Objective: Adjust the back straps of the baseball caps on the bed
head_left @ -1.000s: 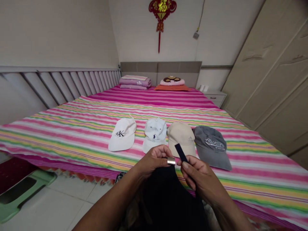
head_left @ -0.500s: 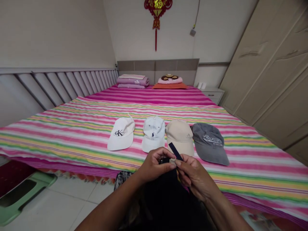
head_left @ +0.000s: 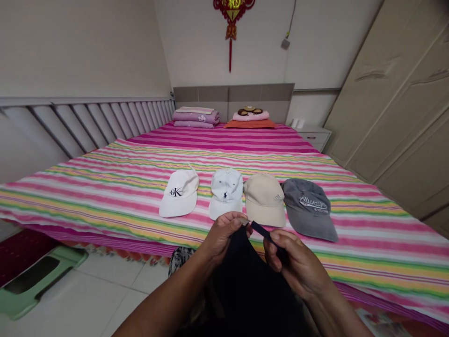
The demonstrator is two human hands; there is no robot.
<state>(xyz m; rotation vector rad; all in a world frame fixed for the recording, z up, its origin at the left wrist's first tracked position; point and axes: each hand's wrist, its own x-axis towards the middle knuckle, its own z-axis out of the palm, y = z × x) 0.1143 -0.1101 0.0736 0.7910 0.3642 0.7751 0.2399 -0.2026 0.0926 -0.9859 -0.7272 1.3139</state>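
Note:
I hold a dark navy cap [head_left: 245, 281] in front of me, below the bed's edge. My left hand [head_left: 221, 236] pinches the cap's back at its small metal buckle [head_left: 244, 221]. My right hand [head_left: 293, 262] is closed on the cap's dark strap [head_left: 264, 232], which runs from the buckle to its fingers. On the striped bed [head_left: 105, 187] just beyond lie a white cap [head_left: 179, 193], a pale blue-white cap [head_left: 226, 188], a beige cap [head_left: 264, 199] and a grey cap [head_left: 309, 208] in a row.
Folded bedding [head_left: 196, 117] and pillows [head_left: 250, 119] lie at the headboard. A green plastic stool [head_left: 35, 281] stands on the tiled floor at the left. Wardrobe doors [head_left: 403, 117] line the right wall, with a nightstand [head_left: 314, 137] beside the bed.
The strap has been drawn through the buckle: its free end, which stuck up a second ago, now lies lower in my right hand. My hands came together, then parted a little.

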